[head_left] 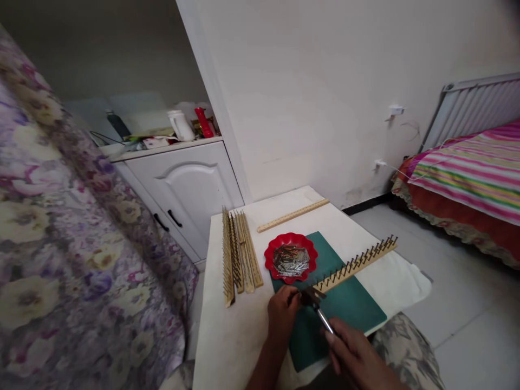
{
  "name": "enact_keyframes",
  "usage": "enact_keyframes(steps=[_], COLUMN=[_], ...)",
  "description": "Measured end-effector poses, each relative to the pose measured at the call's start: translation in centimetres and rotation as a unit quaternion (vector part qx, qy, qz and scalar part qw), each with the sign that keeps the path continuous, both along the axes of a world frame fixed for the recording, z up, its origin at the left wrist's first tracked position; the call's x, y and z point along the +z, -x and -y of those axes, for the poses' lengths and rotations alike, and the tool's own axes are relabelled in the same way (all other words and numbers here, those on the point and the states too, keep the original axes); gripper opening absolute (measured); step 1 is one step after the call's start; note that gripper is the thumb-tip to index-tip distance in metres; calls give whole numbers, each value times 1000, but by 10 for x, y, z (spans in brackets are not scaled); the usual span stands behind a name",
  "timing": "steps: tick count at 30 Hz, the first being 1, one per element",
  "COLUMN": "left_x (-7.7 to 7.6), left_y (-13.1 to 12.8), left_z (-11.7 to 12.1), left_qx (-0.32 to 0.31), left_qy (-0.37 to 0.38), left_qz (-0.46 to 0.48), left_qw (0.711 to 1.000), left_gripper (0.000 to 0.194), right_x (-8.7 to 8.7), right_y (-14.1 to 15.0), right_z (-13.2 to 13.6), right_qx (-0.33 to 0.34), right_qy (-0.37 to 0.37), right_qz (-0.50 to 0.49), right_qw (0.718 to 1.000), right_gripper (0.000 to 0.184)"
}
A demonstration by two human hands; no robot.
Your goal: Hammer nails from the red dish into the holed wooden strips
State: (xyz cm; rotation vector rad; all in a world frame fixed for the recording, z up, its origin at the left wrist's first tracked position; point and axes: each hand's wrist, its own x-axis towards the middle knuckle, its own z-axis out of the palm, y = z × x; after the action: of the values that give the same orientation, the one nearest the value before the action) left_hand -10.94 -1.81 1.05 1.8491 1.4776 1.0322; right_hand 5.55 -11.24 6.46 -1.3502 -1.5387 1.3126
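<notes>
My right hand point(352, 351) grips the handle of a small hammer point(316, 303), whose dark head rests by the near end of a wooden strip point(357, 264) studded with a row of nails. That strip lies diagonally across a green mat point(349, 306). My left hand point(283, 313) sits at the strip's near end, fingers pinched close to the hammer head; what they hold is too small to tell. A red scalloped dish point(291, 258) filled with loose nails stands on the mat just beyond my left hand.
Several nailed wooden strips point(239, 255) lie side by side on the white table point(227, 336) at the left, and a plain one point(292, 215) at the far edge. A flowered fabric point(73, 233) rises on the left, a white cabinet point(187, 189) behind, a striped bed point(467, 184) at right.
</notes>
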Motion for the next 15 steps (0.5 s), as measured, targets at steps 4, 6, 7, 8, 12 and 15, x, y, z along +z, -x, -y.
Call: enact_keyframes(steps=[4,6,7,8,12,15], left_x=[0,0,0,0,-1,0], left_y=[0,0,0,0,0,1], left_z=[-1,-2,-2,-2,-1,0], left_qx=[-4,0,1,2,3,6], left_qy=[-2,-3,-4,-7,-9,-5], left_qz=[2,-2,-4,-4,2,-7], left_qw=[1000,1000,1000,1000,1000,1000], left_gripper=[16,15,15,14,15,15], right_x=[3,-1,-2,-4,-5,-6], right_y=[8,11,11,11,9,9], right_z=[-25,-31,-32,-33,-32,-32], right_qx=[4,1,0,-1,1,13], right_qy=[-46,-58,-62,-64,-67,-61], right_qz=[26,44,50,53,51,46], right_qw=[999,997,997,997,996,997], right_gripper=[30,29,28,28,28,28])
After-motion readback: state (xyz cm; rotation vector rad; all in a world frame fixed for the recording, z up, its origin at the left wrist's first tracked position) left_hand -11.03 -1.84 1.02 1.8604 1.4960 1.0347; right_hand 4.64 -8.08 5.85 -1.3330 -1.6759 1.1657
